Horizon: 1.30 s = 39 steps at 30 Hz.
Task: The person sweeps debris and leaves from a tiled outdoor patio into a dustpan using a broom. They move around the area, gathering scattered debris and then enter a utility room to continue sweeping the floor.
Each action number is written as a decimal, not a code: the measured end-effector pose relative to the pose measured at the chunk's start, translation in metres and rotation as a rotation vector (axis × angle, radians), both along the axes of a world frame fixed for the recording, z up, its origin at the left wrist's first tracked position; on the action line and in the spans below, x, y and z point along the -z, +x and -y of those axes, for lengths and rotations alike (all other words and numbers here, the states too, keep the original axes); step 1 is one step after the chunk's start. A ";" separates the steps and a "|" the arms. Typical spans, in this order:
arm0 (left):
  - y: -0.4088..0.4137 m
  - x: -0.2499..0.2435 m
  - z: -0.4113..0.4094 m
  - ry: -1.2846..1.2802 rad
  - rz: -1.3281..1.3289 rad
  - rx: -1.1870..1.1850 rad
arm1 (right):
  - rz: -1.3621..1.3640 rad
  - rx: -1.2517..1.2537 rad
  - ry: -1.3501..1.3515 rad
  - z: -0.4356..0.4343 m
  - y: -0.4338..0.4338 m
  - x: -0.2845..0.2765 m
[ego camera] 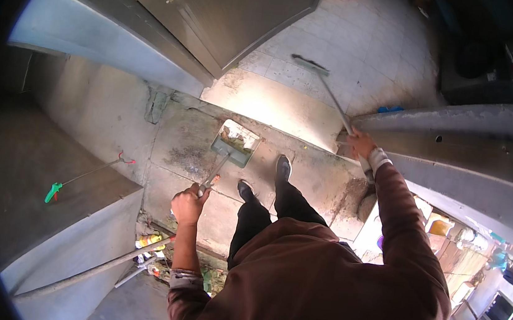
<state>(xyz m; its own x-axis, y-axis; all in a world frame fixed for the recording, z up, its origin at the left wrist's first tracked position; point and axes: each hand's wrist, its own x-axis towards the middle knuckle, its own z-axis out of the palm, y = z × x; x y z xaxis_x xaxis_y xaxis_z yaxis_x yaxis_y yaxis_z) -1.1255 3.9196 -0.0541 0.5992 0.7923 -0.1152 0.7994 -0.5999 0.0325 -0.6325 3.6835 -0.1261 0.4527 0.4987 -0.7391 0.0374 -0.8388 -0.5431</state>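
Observation:
My left hand (pixel 190 204) grips the long handle of a dustpan (pixel 241 157) whose pan rests on the concrete floor in front of my feet. Leaves and other debris (pixel 237 140) lie in the pan. At the right, my right hand (pixel 362 144) is closed around the pole of a broom (pixel 335 101). That pole slants away through the doorway, and the broom head (pixel 311 65) reaches the pale tiled floor (pixel 358 39) inside, with dark bristles or dirt along its far edge.
A dark door (pixel 253 14) stands ajar beyond the bright threshold (pixel 267 100). On a ledge (pixel 95 180) at left lies a green-handled reacher grabber (pixel 84 174). A wooden pole (pixel 95 262) leans near scattered litter (pixel 151 247). At right is a wall (pixel 471 173); a blue object (pixel 390 109) lies by the doorway.

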 end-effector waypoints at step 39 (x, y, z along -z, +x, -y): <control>-0.171 0.027 0.155 -0.084 -0.051 -0.454 | -0.375 0.403 -0.196 0.287 -0.330 -0.132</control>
